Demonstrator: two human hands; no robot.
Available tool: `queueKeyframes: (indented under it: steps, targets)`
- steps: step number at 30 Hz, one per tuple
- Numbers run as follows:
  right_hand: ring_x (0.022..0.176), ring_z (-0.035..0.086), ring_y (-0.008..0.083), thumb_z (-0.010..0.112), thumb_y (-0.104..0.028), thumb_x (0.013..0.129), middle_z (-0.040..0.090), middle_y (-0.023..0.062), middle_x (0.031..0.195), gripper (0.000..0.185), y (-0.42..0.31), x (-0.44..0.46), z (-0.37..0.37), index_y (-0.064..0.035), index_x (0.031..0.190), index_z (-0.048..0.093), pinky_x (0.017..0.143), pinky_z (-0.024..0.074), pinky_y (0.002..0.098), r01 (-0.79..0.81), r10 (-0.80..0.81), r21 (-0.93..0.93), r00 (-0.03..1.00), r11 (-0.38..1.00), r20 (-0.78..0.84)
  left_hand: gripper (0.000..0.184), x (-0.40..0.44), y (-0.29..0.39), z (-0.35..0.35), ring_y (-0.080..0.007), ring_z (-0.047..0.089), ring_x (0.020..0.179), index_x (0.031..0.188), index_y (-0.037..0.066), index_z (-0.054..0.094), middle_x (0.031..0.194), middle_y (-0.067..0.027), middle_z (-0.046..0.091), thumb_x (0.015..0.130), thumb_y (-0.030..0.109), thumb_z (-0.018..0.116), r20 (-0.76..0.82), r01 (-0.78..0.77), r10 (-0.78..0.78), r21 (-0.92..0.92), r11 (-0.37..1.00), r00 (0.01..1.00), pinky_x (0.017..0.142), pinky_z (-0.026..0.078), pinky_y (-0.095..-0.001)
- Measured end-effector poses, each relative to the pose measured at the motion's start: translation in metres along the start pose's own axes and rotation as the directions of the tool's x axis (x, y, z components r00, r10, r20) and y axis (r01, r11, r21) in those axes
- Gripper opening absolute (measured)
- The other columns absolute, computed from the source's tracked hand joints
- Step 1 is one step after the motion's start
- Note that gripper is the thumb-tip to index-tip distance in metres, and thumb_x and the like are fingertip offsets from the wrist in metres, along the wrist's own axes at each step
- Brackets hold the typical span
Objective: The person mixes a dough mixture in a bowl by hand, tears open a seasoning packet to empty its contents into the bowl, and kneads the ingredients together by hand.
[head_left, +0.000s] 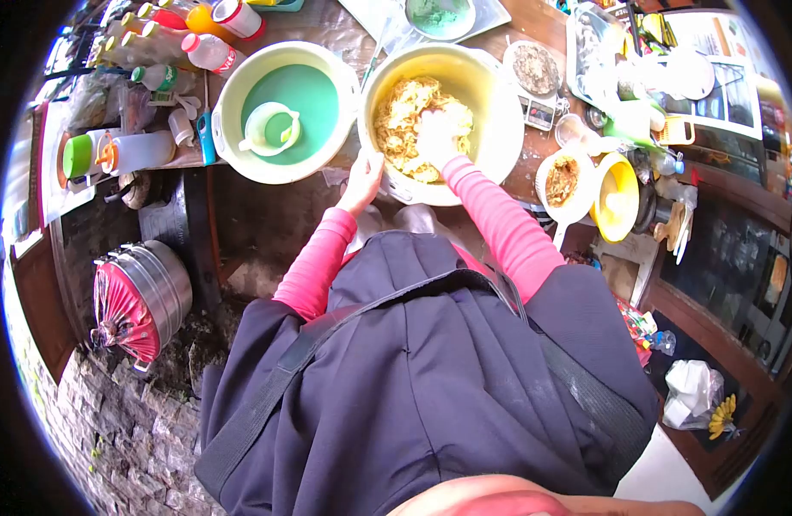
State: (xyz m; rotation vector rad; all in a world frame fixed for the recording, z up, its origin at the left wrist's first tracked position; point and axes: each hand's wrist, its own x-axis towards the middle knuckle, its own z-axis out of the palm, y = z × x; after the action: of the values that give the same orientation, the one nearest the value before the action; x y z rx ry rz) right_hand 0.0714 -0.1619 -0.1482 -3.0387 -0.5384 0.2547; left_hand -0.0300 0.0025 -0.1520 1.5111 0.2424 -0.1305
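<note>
The right arm, in a pink sleeve [499, 215], slanted forward and inward, its hand lowered over the near part of the wide basin [499, 129]. The right grip [439, 136] was among the shredded food [403, 116], which lay around it and mostly to its left. Glare washed out the fingers, so I could not tell how far open this grip was or whether it had hold of any food.

The left arm slanted forward and inward too, the hand raised at the basin's near left side. The left grip [364, 175] touched the outside of the basin near the rim, the food lying beyond it and to its right; how far its fingers were closed could not be made out.

Just beyond the left grip and to its left stood a tub [228, 112] of green liquid [317, 99], with a cup [260, 133] in it. To the right of the right grip, past the basin, were a strainer [562, 182] of browned bits and a yellow bowl [616, 199]. Bottles [208, 53] stood at the far left of the bench [305, 26].
</note>
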Motion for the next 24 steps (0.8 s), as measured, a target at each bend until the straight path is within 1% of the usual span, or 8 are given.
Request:
queueKeyframes:
  steps: [2,4,6,11,15,21,23,24]
  targets:
    - [0.092,0.054,0.0309,0.058,-0.022,0.076,0.056,0.0137,0.097,0.026,0.015,0.004,-0.012,-0.0063,0.097,0.059,0.079,0.043,0.0441,0.12,-0.106,-0.077,0.98,0.99,0.166,0.036,0.003,0.004,0.0,-0.0172,0.051,0.101,0.119,-0.003,0.045,0.108,-0.013,0.056,0.092,0.021,0.049,-0.004,-0.01,0.01,-0.036,0.999,1.0,0.089,0.04,-0.0308]
    - [0.096,0.055,0.0284,0.057,-0.027,0.08,0.058,0.0124,0.103,0.029,0.027,-0.006,-0.044,-0.0084,0.101,0.061,0.082,0.0435,0.0433,0.222,-0.267,0.249,0.95,0.943,0.162,0.037,0.004,-0.006,-0.003,-0.0169,0.05,0.102,0.121,-0.002,0.044,0.109,-0.0135,0.056,0.092,0.022,0.048,0.019,0.019,-0.02,0.03,0.999,1.0,0.089,0.04,-0.0305]
    - [0.103,0.053,0.0286,0.054,-0.039,0.08,0.058,0.0108,0.112,0.039,0.056,-0.016,-0.05,-0.0115,0.107,0.061,0.089,0.04,0.0433,0.325,-0.34,0.481,0.939,0.815,-0.057,0.038,0.004,-0.002,-0.003,-0.017,0.05,0.102,0.121,-0.002,0.044,0.11,-0.0139,0.056,0.092,0.022,0.047,0.023,0.04,-0.04,0.003,0.999,0.999,0.09,0.04,-0.0306]
    - [0.107,0.052,0.0277,0.051,-0.043,0.081,0.057,0.0103,0.116,0.044,0.08,0.017,-0.1,-0.0119,0.111,0.059,0.091,0.0389,0.0416,-0.045,-0.039,0.853,0.996,0.521,0.076,0.039,0.0,0.014,0.001,-0.0188,0.051,0.103,0.121,-0.003,0.044,0.112,-0.0158,0.056,0.093,0.024,0.046,-0.052,0.016,-0.016,0.007,1.0,0.999,0.09,0.04,-0.0316]
    - [0.11,0.051,0.0269,0.049,-0.046,0.082,0.056,0.0099,0.119,0.048,0.046,0.073,-0.09,-0.0122,0.115,0.058,0.093,0.0381,0.0402,-0.231,-0.089,0.838,0.945,0.495,0.313,0.037,-0.002,0.018,0.006,-0.0233,0.053,0.101,0.116,-0.003,0.048,0.108,-0.018,0.058,0.095,0.027,0.043,-0.157,0.01,0.013,0.147,0.989,0.987,0.09,0.04,-0.0329]
    - [0.113,0.05,0.026,0.047,-0.05,0.083,0.055,0.0093,0.122,0.053,-0.012,0.123,-0.078,-0.0126,0.119,0.056,0.096,0.037,0.0385,-0.273,-0.252,0.581,0.704,0.767,0.664,0.033,-0.001,0.012,0.012,-0.0262,0.056,0.095,0.109,-0.003,0.051,0.101,-0.0188,0.059,0.094,0.026,0.043,-0.231,0.026,0.008,0.143,0.989,0.973,0.085,0.042,-0.0341]
    - [0.119,0.046,0.0225,0.041,-0.056,0.084,0.052,0.0073,0.128,0.059,-0.03,0.131,-0.059,-0.0148,0.124,0.053,0.097,0.0358,0.0368,0.441,-0.552,0.347,0.53,0.828,0.644,0.034,-0.002,0.019,0.012,-0.0274,0.056,0.095,0.108,-0.002,0.052,0.1,-0.019,0.059,0.094,0.027,0.042,-0.237,0.058,-0.021,0.152,0.987,0.971,0.086,0.042,-0.0344]
    - [0.115,0.049,0.0223,0.043,-0.054,0.082,0.055,0.0074,0.124,0.057,-0.037,0.127,-0.055,-0.0153,0.122,0.055,0.097,0.0353,0.0382,0.502,-0.54,0.294,0.465,0.813,0.701,0.034,-0.001,0.019,0.012,-0.0275,0.056,0.095,0.109,-0.002,0.052,0.1,-0.0189,0.06,0.095,0.027,0.042,-0.251,0.042,-0.001,0.158,0.987,0.968,0.086,0.042,-0.0344]
